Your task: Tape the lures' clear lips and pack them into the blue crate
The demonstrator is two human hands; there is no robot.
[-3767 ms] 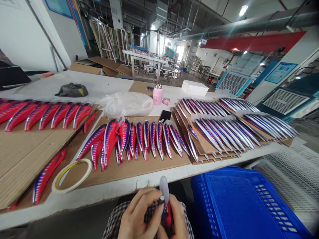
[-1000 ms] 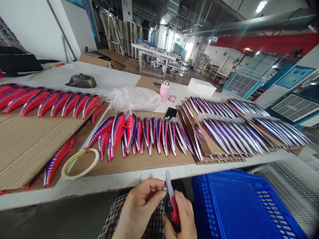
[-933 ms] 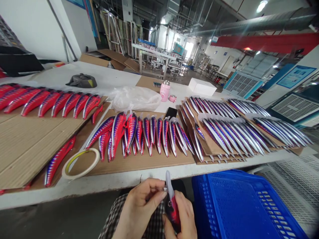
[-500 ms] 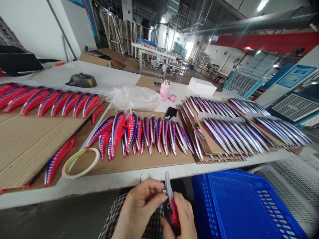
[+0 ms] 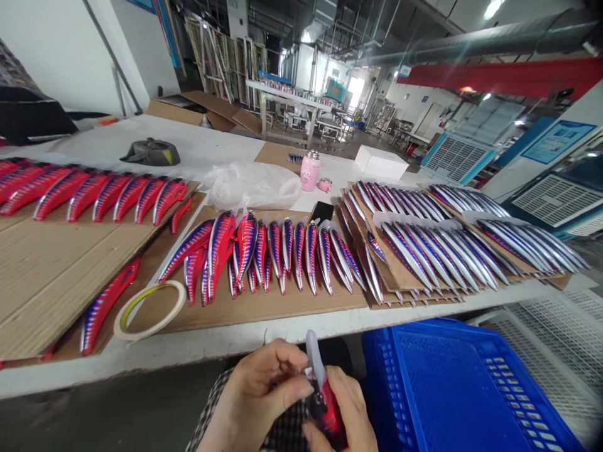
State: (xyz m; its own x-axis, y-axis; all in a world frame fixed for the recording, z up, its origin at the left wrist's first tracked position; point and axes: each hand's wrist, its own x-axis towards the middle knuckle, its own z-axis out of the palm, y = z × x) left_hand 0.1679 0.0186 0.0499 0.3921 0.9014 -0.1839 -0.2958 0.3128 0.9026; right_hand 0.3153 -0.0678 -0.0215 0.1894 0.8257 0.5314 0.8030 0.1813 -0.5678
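Note:
Below the table's front edge, over my lap, my right hand (image 5: 346,411) is wrapped round a red fishing lure (image 5: 327,408) whose clear plastic lip (image 5: 313,355) points up. My left hand (image 5: 257,398) is closed beside it, its thumb and fingertips pinched at the base of the lip. What the fingertips pinch is too small to make out. On the table ahead lies a row of several red and purple striped lures (image 5: 277,254) on a cardboard sheet (image 5: 264,304).
A roll of tape (image 5: 149,309) lies left of the row. More red lures (image 5: 94,194) lie on cardboard at the left, silvery lures (image 5: 424,245) on stacked cardboard at the right. A blue plastic crate (image 5: 452,383) stands at my right. Behind are a plastic bag (image 5: 254,185) and a pink bottle (image 5: 309,171).
My hands and the lure have stayed over my lap, with small finger movements at the lip. The camera view shifted slightly.

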